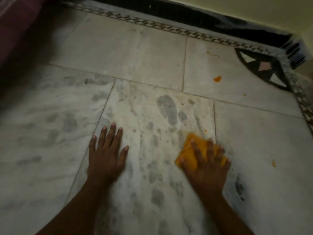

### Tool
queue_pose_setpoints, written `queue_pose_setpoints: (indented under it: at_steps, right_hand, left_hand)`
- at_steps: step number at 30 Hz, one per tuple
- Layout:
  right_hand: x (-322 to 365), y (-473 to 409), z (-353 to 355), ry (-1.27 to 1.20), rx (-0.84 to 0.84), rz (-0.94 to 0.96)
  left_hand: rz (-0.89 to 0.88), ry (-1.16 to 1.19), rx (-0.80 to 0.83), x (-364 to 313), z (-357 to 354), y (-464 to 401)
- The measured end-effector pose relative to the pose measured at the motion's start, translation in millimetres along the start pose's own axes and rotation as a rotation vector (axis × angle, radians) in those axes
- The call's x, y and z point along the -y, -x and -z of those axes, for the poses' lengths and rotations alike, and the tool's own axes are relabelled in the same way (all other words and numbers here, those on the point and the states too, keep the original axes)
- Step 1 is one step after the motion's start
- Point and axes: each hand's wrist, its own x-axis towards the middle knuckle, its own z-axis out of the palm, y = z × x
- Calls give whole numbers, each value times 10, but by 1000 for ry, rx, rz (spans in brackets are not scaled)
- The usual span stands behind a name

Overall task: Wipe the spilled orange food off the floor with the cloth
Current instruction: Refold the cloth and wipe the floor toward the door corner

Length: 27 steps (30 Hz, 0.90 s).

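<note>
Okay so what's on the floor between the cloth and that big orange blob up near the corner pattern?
In the head view, mostly bare marble tile between the cloth and the orange blob: one tiny orange speck just past the cloth, and a tile seam.

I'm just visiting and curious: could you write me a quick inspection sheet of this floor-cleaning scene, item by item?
Surface: pale marble floor with grey mottling and tile joints.
Job's things: orange cloth flat on the floor; orange blob far right, a smear beyond it, small specks and on the right.
Clutter: nothing seen.
Grippers: left hand flat on the floor, fingers spread, holding nothing; right hand pressing the cloth down with straight fingers.
Cables: nothing seen.
Surroundings: patterned border strip, dark skirting, pale wall, triangular inlay at the corner.
</note>
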Motion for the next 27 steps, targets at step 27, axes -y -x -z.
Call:
queue_pose_setpoints:
  at_steps: [27]
  right_hand:
    - [888,-1236,-399,-148,-67,370]
  left_hand:
    - [-23,-27,-118,-183,-290,-1607]
